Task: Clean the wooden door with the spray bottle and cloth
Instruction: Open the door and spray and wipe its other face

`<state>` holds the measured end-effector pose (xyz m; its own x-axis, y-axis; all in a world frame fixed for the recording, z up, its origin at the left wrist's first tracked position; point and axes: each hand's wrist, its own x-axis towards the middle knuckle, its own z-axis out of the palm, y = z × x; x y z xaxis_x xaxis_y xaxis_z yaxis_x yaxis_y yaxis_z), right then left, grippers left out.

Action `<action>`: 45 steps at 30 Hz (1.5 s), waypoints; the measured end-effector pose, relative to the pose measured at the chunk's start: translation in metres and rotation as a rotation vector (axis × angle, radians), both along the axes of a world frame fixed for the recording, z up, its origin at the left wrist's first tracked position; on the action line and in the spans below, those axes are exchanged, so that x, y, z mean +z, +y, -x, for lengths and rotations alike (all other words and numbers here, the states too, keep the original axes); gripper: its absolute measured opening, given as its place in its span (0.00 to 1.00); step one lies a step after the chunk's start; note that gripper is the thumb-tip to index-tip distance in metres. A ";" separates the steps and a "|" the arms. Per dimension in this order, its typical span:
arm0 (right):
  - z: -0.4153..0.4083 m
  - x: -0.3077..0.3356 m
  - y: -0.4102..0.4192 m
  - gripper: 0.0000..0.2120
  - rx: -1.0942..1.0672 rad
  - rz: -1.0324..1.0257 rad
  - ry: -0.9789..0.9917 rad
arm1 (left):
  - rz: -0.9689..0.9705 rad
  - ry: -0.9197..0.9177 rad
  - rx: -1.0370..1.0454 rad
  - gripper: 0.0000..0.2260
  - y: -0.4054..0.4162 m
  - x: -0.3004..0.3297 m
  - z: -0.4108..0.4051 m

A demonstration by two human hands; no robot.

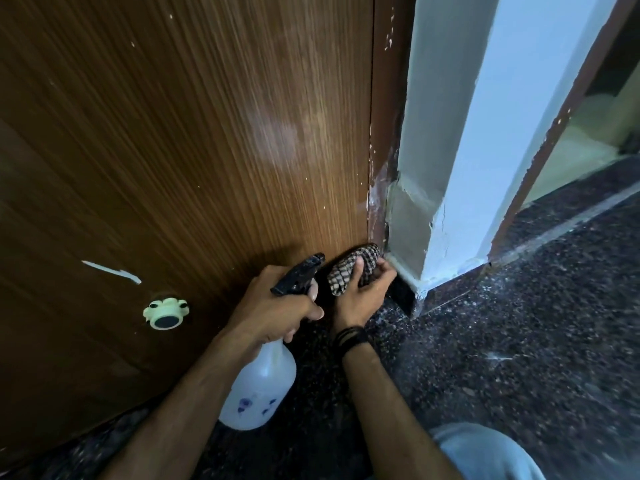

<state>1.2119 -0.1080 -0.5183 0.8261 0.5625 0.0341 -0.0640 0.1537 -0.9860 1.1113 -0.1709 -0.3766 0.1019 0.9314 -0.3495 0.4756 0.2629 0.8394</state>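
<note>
While left fingers [304, 311] grip the spray bottle [259, 389], right fingers [375, 271] clutch the cloth [349, 270].

Door frame [389, 140]: brown, paint chipped and flaking along edge | wall pillar [460, 150]: pale blue-white, plaster cracked and broken near base | floor [519, 341]: dark speckled stone, whitish smears | door stopper [166, 314]: pale green, paw-shaped, dark round centre
</note>
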 end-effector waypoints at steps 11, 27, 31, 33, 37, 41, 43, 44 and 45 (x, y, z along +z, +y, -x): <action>-0.034 0.093 0.028 0.10 -0.161 -0.390 -0.466 | -0.067 -0.030 -0.035 0.11 0.012 0.015 -0.010; -0.045 0.096 0.030 0.10 -0.185 -0.347 -0.403 | -0.018 -0.037 -0.032 0.11 0.003 0.010 -0.015; -0.033 0.045 0.016 0.08 -0.096 -0.153 -0.246 | -0.023 -0.033 -0.023 0.11 0.004 0.010 -0.011; -0.031 0.022 0.013 0.07 -0.095 0.019 -0.093 | -0.022 -0.029 -0.032 0.10 0.004 0.009 -0.014; -0.029 0.013 0.016 0.11 -0.137 0.140 0.141 | -0.017 -0.025 -0.046 0.10 0.001 0.007 -0.020; -0.018 0.030 0.003 0.07 -0.112 -0.059 -0.108 | 0.007 -0.005 -0.047 0.10 -0.004 0.001 -0.017; -0.009 0.036 -0.003 0.08 -0.061 -0.176 -0.264 | 0.022 0.004 -0.044 0.11 -0.005 -0.001 -0.013; -0.005 0.035 -0.003 0.09 -0.046 -0.194 -0.296 | 0.027 0.008 -0.038 0.11 -0.004 -0.003 -0.010; 0.000 0.031 -0.003 0.09 -0.044 -0.179 -0.296 | 0.032 0.017 -0.024 0.11 -0.004 -0.005 -0.006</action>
<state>1.2118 -0.1106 -0.4876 0.7892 0.4898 0.3705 0.2314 0.3217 -0.9181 1.1177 -0.1752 -0.3818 0.1181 0.9170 -0.3811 0.4968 0.2777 0.8222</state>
